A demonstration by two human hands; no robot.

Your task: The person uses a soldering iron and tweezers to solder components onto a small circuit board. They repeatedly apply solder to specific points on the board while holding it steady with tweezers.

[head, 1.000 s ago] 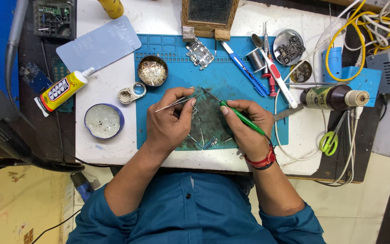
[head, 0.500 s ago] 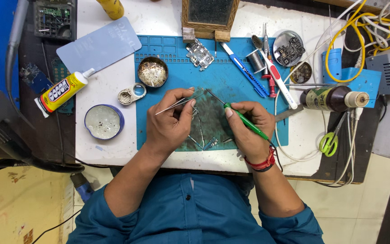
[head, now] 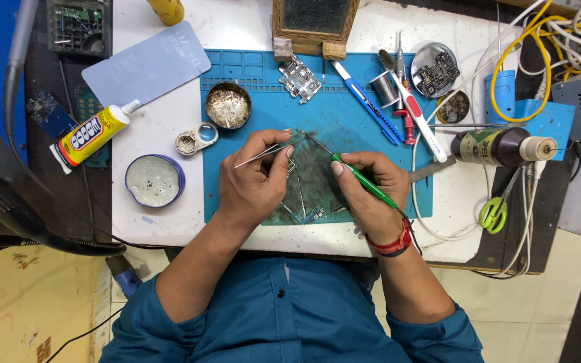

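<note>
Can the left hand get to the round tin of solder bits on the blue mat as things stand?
Probably yes. The round tin sits just beyond the left hand with bare blue mat between them, but the fingers already pinch metal tweezers, which would hinder a grasp.

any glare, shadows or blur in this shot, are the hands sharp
Head view: even overhead light, only soft shadows beneath the left hand and right hand; both hands sharp, the tweezers and green-handled tool crisp; mild glare on the round metal tin; slight wide-angle bending at the frame edges.
</note>
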